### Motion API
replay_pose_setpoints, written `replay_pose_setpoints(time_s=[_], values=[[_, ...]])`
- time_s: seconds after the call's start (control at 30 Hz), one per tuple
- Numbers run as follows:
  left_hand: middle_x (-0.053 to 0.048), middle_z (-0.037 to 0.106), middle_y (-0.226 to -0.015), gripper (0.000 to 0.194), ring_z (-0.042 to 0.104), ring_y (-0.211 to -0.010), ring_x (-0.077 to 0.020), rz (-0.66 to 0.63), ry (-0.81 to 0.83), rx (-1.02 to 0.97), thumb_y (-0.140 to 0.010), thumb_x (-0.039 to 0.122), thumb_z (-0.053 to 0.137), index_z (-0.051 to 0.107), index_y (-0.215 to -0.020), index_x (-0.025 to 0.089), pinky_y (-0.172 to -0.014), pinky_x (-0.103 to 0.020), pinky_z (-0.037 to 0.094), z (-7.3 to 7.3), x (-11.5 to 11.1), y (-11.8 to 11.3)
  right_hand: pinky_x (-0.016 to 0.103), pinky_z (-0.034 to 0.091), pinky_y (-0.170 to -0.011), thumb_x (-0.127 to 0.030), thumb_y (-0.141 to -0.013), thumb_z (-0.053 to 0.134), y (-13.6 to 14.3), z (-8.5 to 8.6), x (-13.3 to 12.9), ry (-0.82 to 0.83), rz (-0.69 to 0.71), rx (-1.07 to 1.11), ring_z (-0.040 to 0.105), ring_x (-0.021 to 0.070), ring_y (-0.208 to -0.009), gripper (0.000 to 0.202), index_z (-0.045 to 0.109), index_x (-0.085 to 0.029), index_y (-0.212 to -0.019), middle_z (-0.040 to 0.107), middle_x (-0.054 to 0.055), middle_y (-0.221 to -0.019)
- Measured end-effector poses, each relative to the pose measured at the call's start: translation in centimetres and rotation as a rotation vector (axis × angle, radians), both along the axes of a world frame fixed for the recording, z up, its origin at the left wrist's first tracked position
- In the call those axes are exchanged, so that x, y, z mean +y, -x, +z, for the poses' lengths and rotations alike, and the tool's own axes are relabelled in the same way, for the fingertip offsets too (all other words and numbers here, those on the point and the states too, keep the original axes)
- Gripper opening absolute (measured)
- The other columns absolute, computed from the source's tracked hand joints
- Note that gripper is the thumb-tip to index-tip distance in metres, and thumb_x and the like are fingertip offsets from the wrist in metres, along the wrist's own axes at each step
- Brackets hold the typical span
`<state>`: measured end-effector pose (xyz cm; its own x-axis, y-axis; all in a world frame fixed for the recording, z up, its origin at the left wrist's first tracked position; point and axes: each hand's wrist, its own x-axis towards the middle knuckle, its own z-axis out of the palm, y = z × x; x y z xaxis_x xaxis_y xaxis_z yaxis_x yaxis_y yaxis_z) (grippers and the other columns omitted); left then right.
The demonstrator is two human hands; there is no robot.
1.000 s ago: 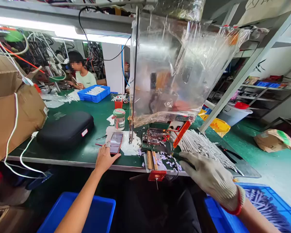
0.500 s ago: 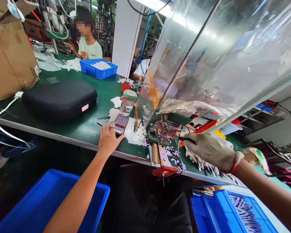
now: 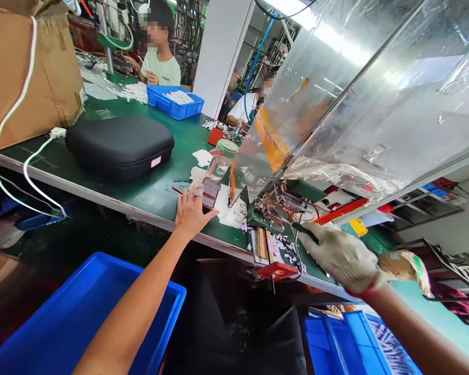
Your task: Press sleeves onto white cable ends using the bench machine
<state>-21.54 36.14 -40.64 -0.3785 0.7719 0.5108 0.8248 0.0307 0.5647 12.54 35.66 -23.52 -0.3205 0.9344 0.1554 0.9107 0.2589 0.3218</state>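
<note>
My bare left hand (image 3: 191, 212) lies on the green bench with its fingers spread. Its fingertips are at the near left edge of a phone (image 3: 210, 194) with a lit screen; I cannot tell whether they touch it. A white knitted glove covers my right hand (image 3: 338, 255), which is closed around a slim black-handled tool (image 3: 309, 230). The tool points left toward a small machine (image 3: 273, 208) littered with scraps, under a clear plastic shield (image 3: 336, 130). Its tip is too small to make out. A lidded clear jar (image 3: 221, 162) stands behind the phone.
A black zipped case (image 3: 119, 146) and a cardboard box (image 3: 31, 78) occupy the bench's left. Blue bins (image 3: 62, 317) stand below at both sides. A red-ended fixture (image 3: 275, 271) juts over the front edge. Two people sit across the bench, near a blue tray (image 3: 175, 107).
The view has shifted, so most of the bench appears further right. My right hand has come slightly lower, still gripping the black-handled tool. My left hand stays by the phone.
</note>
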Motion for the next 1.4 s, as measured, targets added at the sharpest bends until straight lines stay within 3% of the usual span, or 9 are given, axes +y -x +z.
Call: replay_pose_setpoints(time_s=[0.17,0.3,0.43,0.6,0.73,0.83,1.07,1.23,1.4], values=[[-0.023,0.042,-0.153,0.067,0.031,-0.143,-0.0472,-0.001,-0.042,-0.009,-0.073,0.061,0.075,0.059,-0.117,0.014,-0.117,-0.064,0.023,0.0,-0.2,0.2,0.033,0.048,-0.065,-0.051,-0.101,0.034,-0.7,-3.9,1.2,-0.021,-0.08,0.109,0.071,0.0271,-0.08,0.054,0.054,-0.022,-0.142,0.075,0.012,-0.093],[-0.022,0.04,-0.154,0.068,0.032,-0.143,-0.048,-0.022,-0.029,0.006,-0.07,0.055,0.079,0.057,-0.12,0.015,-0.116,-0.065,0.024,-0.1,-0.2,0.3,0.037,0.052,-0.069,-0.052,-0.099,0.039,-3.8,-5.9,-1.2,-0.06,-0.04,0.19,0.071,0.0276,-0.084,0.054,0.055,-0.022,-0.14,0.072,0.014,-0.108],[-0.023,0.039,-0.155,0.064,0.031,-0.143,-0.0474,-0.029,-0.012,0.024,-0.071,0.05,0.079,0.057,-0.12,0.014,-0.116,-0.064,0.025,-0.2,-0.1,0.4,0.037,0.053,-0.08,-0.038,-0.093,0.048,-7.2,-6.3,-4.5,0.009,0.001,0.203,0.069,0.0265,-0.097,0.042,0.063,-0.025,-0.13,0.069,0.009,-0.117],[-0.023,0.048,-0.148,0.059,0.037,-0.14,-0.0458,-0.033,-0.051,0.026,-0.071,0.051,0.078,0.059,-0.113,0.015,-0.115,-0.062,0.028,-0.4,0.1,0.5,0.035,0.054,-0.072,-0.044,-0.093,0.046,-10.7,-5.9,-6.1,0.094,-0.218,0.384,0.07,0.0243,-0.087,0.045,0.06,-0.029,-0.134,0.073,0.004,-0.108],[-0.025,0.051,-0.144,0.07,0.04,-0.137,-0.0447,-0.035,-0.117,0.033,-0.073,0.054,0.075,0.054,-0.126,0.012,-0.114,-0.061,0.029,-0.2,0.1,0.5,0.036,0.052,-0.084,-0.037,-0.091,0.048,-13.6,-6.3,-7.1,0.072,-0.048,0.35,0.068,0.0243,-0.096,0.037,0.068,-0.026,-0.121,0.071,0.007,-0.111],[-0.024,0.056,-0.139,0.067,0.048,-0.132,-0.041,-0.021,-0.208,-0.021,-0.082,0.052,0.066,0.051,-0.132,0.011,-0.111,-0.056,0.036,0.0,-0.1,0.4,0.036,0.051,-0.087,-0.035,-0.092,0.048,-15.2,-6.7,-7.9,0.049,0.024,0.35,0.066,0.0241,-0.1,0.038,0.068,-0.024,-0.122,0.069,0.008,-0.113],[-0.018,0.066,-0.126,0.036,0.058,-0.123,-0.034,0.122,-0.361,-0.154,-0.09,0.044,0.052,0.059,-0.113,0.017,-0.107,-0.048,0.043,0.3,-0.8,-0.1,0.035,0.051,-0.092,-0.043,-0.098,0.039,-15.2,-6.6,-6.2,0.163,0.007,0.533,0.067,0.0238,-0.107,0.047,0.06,-0.022,-0.134,0.07,0.008,-0.122],[-0.019,0.066,-0.124,0.027,0.061,-0.118,-0.0334,0.214,-0.306,-0.154,-0.088,0.04,0.051,0.057,-0.103,0.019,-0.105,-0.049,0.044,0.8,-0.7,-0.6,0.036,0.045,-0.103,-0.043,-0.099,0.037,-13.5,-8.9,-3.0,0.251,0.059,0.771,0.062,0.0237,-0.119,0.05,0.059,-0.016,-0.135,0.065,0.01,-0.132],[-0.02,0.067,-0.121,0.024,0.061,-0.116,-0.0354,0.233,-0.247,-0.104,-0.087,0.042,0.05,0.057,-0.094,0.021,-0.104,-0.05,0.045,1.3,-0.6,-1.0,0.037,0.045,-0.106,-0.047,-0.098,0.041,-16.1,-10.9,-5.9,0.491,0.092,0.915,0.061,0.0245,-0.122,0.05,0.061,-0.021,-0.135,0.067,0.006,-0.129]])
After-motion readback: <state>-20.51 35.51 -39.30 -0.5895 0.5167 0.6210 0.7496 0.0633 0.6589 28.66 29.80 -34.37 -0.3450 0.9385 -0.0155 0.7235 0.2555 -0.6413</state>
